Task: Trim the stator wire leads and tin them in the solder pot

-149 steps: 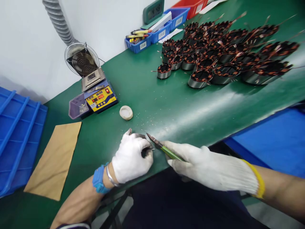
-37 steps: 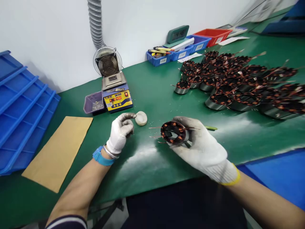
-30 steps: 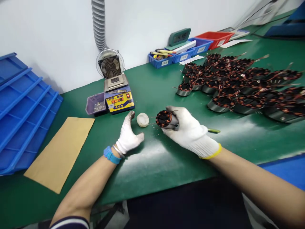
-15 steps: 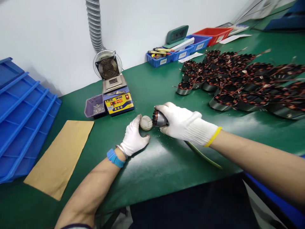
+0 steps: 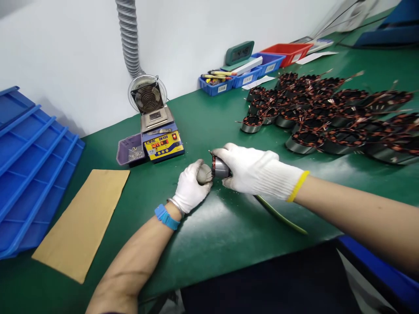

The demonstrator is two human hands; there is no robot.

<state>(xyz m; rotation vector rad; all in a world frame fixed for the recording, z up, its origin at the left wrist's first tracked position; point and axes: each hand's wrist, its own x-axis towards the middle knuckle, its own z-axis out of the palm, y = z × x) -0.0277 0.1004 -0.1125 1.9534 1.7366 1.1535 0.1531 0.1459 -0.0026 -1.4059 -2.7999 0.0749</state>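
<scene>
My right hand (image 5: pixel 244 168), in a white knit glove, grips a motor stator (image 5: pixel 221 167) tipped on its side, its copper-wound end facing left. Thin wire ends come off the stator toward a small round grey container (image 5: pixel 204 173), whose contents I cannot make out. Around the container's left side curl the fingers and thumb of my left hand (image 5: pixel 190 185), also gloved. Several more stators (image 5: pixel 306 140) stand in a cluster on the right side of the green table (image 5: pixel 209 244).
Behind my hands stand a yellow-fronted solder pot (image 5: pixel 163 145), a purple tray (image 5: pixel 122 150) and a fume fan (image 5: pixel 148 95). A brown paper sheet (image 5: pixel 83 222) and a blue crate (image 5: pixel 32 174) are on the left. A green tube (image 5: pixel 283 216) lies below my right wrist. Blue bins (image 5: pixel 216 89) line the wall.
My left hand has moved slightly right and closed its fingers around the grey container. The stator in my right hand is now close beside it. The whole view has shifted slightly.
</scene>
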